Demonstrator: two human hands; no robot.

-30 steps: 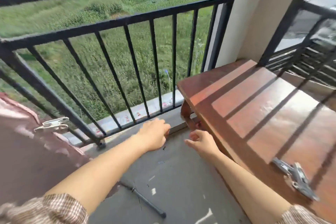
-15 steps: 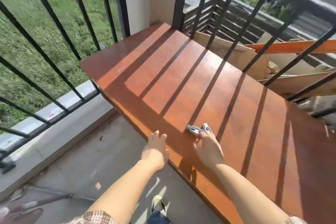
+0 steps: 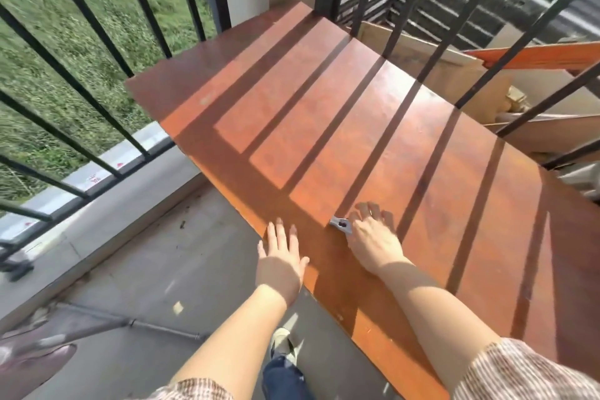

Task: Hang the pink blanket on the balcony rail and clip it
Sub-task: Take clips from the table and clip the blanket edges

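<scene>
Picking up a clip from the tabletop

Right hand (image 3: 373, 242) fingers curl around the clip (image 3: 341, 226); left hand (image 3: 282, 260) lies flat, spread, empty. Pinch the clip's handles firmly before lifting. A blanket (image 3: 29, 354) edge shows far left, blurred.

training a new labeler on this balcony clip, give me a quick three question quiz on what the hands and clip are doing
1. True or false: the left hand grips the metal clip.
2. Which hand covers part of the clip? A) left B) right C) neither
3. Fill in: the clip lies on the wooden ____.

Key
1. False: the left hand lies open and flat at the table edge, apart from the clip.
2. B: the right hand is over it, fingers spread; a firm grip cannot be told.
3. table
</scene>
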